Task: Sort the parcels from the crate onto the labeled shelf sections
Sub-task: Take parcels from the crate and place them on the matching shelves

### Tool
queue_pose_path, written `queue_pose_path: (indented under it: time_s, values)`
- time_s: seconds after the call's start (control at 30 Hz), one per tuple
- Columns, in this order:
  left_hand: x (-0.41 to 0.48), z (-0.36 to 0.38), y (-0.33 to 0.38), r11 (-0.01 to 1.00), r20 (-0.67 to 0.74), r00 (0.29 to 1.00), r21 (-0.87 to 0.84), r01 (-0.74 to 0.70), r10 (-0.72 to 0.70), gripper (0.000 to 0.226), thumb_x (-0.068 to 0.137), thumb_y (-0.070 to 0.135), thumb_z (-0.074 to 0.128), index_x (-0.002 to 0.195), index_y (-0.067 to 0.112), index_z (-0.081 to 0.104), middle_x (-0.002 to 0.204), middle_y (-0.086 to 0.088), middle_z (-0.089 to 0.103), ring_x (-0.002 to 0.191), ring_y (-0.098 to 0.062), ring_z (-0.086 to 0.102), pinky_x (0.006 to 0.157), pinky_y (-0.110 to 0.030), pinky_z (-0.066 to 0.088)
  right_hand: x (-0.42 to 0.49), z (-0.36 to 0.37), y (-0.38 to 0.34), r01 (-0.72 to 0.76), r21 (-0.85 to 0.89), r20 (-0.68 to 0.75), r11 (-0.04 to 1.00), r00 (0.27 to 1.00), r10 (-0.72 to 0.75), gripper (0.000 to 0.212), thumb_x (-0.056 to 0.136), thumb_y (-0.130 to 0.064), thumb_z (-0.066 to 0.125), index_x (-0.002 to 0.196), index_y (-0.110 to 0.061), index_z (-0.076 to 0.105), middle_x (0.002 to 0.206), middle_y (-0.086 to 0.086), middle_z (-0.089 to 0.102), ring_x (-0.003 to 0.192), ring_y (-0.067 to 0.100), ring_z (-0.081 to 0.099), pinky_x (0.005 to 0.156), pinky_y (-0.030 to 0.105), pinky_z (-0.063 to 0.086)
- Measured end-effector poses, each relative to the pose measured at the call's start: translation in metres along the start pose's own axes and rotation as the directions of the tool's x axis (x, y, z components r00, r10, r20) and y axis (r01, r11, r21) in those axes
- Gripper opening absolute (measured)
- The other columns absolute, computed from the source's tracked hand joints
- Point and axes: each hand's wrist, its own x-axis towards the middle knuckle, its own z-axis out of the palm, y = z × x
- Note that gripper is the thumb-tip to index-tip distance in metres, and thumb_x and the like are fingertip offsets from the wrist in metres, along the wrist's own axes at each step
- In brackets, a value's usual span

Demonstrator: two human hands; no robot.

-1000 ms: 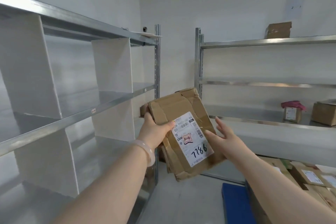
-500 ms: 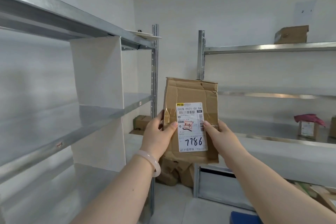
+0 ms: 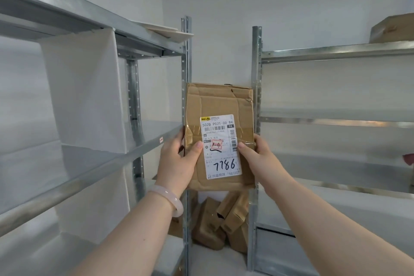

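Observation:
A flat, creased brown cardboard parcel (image 3: 220,105) stands upright in front of me, its white shipping label (image 3: 220,148) facing me with "7786" handwritten on it and a red "1-4" mark. My left hand (image 3: 179,161) grips the parcel's lower left edge, thumb on the front beside the label. My right hand (image 3: 257,157) holds the lower right edge, thumb touching the label's side. The parcel hangs in the gap between the two metal shelf units.
A grey metal shelf unit (image 3: 125,154) with white dividers (image 3: 83,89) runs along the left. A second metal shelf unit (image 3: 336,49) stands on the right with a brown box (image 3: 394,28) on top. Several crumpled cardboard parcels (image 3: 221,224) lie on the floor between them.
The parcel turned from tilted to upright and rose closer to my view. My right hand, apart from it at first, now holds its right edge. The view swung left and upward.

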Motion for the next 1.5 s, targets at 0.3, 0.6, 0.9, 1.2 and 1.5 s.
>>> queue_pose_path:
  time_s: [0.3,0.6,0.9,1.2,1.5]
  values:
    - [0.089,0.042,-0.029,0.994,-0.223,0.975,0.105,0.019,0.005,0.025,0.093,0.032,0.062,0.114,0.046,0.058,0.103,0.019,0.069,0.091,0.001,0.065,0.077,-0.02,0.055,0.146,0.008,0.02,0.072,0.046,0.23,0.996,0.97,-0.081,0.046,0.092,-0.043,0.061,0.133,-0.035,0.045,0.114,-0.013,0.067,0.101,0.01,0.065,0.083,0.035,0.053]
    - [0.144,0.011,-0.064,0.967,-0.35,0.935,0.253,0.037,0.055,0.041,0.09,0.019,0.067,0.124,0.039,0.057,0.11,0.025,0.066,0.103,0.009,0.06,0.078,-0.005,0.044,0.238,0.092,0.033,0.172,0.171,0.396,0.97,0.89,-0.227,0.049,0.091,-0.046,0.06,0.136,-0.038,0.046,0.117,-0.017,0.067,0.107,0.007,0.063,0.096,0.037,0.051]
    - [0.199,-0.035,-0.127,0.919,-0.461,0.882,0.383,0.097,0.1,0.06,0.084,0.022,0.068,0.136,0.043,0.048,0.122,0.019,0.064,0.116,-0.005,0.058,0.099,-0.04,0.051,0.297,0.179,0.032,0.249,0.23,0.505,0.941,0.796,-0.334,0.047,0.091,-0.038,0.063,0.134,-0.044,0.044,0.106,-0.032,0.06,0.099,-0.006,0.061,0.078,0.013,0.05]
    - [0.23,-0.048,-0.168,0.856,-0.58,0.814,0.413,0.311,-0.016,0.079,0.085,0.024,0.069,0.145,0.052,0.025,0.127,0.017,0.06,0.118,-0.008,0.057,0.099,-0.041,0.052,0.352,0.243,0.045,0.22,0.309,0.621,0.925,0.69,-0.371,0.044,0.091,-0.03,0.065,0.131,-0.039,0.047,0.108,-0.025,0.064,0.097,-0.005,0.063,0.076,0.011,0.051]
    - [0.232,-0.036,-0.184,0.769,-0.738,0.673,0.398,0.501,-0.057,0.089,0.082,0.012,0.076,0.147,0.042,0.023,0.133,0.017,0.055,0.122,-0.004,0.053,0.099,-0.022,0.043,0.386,0.296,0.067,0.197,0.34,0.776,0.919,0.494,-0.393,0.041,0.085,-0.029,0.072,0.123,-0.034,0.055,0.107,-0.019,0.07,0.093,-0.006,0.066,0.075,0.011,0.052]
